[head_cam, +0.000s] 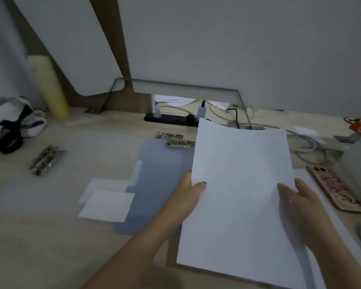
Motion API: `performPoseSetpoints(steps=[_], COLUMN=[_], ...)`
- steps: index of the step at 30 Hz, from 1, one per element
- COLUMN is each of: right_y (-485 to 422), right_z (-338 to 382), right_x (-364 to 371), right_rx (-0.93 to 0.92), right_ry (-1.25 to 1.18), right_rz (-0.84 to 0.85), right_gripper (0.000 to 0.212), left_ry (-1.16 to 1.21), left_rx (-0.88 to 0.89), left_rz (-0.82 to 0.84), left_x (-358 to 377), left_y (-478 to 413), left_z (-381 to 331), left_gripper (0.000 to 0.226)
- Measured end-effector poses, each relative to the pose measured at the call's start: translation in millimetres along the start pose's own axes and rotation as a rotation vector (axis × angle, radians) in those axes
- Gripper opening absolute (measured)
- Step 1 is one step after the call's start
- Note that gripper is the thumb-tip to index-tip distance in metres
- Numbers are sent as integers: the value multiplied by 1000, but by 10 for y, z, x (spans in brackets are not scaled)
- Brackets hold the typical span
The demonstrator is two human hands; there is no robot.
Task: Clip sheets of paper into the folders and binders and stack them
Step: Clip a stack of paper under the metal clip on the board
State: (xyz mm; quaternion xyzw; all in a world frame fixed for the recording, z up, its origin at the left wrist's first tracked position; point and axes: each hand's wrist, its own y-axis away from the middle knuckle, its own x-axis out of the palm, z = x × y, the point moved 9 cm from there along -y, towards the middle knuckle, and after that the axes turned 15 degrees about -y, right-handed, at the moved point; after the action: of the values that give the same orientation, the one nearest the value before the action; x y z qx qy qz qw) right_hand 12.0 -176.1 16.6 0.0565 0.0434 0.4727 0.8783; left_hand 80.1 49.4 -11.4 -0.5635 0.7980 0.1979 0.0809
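I hold a white sheet of paper [240, 184] up over the desk between both hands. My left hand [191, 191] pinches its left edge, thumb on top. My right hand [298, 197] grips its right edge, fingers partly behind the sheet. A translucent blue folder [154, 180] lies flat on the desk to the left, partly under the sheet. Two metal clips [175, 139] lie at the folder's far end. Another metal clip [47, 159] lies farther left. More white paper [329, 224] lies under my right hand.
Small white paper pieces [106, 202] lie beside the folder. A black power strip [171, 119] with cables runs along the back. A yellow roll [48, 86] and a black-and-white bag [10, 124] sit at the left. A patterned phone [336, 188] lies at the right.
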Motion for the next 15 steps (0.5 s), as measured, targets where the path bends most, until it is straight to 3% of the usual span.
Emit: performPoseSetpoints(steps=[3, 5, 8, 15], right_y=[-24, -68, -115, -275], right_z=[-112, -223, -398, -837], right_x=[463, 739, 1154, 1390], right_rx=[-23, -10, 20, 131], right_ry=[20, 42, 84, 241], right_rz=[84, 125, 202, 197], right_gripper=[21, 16, 14, 15], left_ry=[-28, -52, -216, -871], left_rx=[-41, -48, -5, -21], left_rz=[-184, -265, -279, -231], left_x=[-468, -765, -1077, -1150], left_y=[-65, -118, -226, -557], left_z=[231, 336, 443, 726], left_gripper=[26, 43, 60, 48])
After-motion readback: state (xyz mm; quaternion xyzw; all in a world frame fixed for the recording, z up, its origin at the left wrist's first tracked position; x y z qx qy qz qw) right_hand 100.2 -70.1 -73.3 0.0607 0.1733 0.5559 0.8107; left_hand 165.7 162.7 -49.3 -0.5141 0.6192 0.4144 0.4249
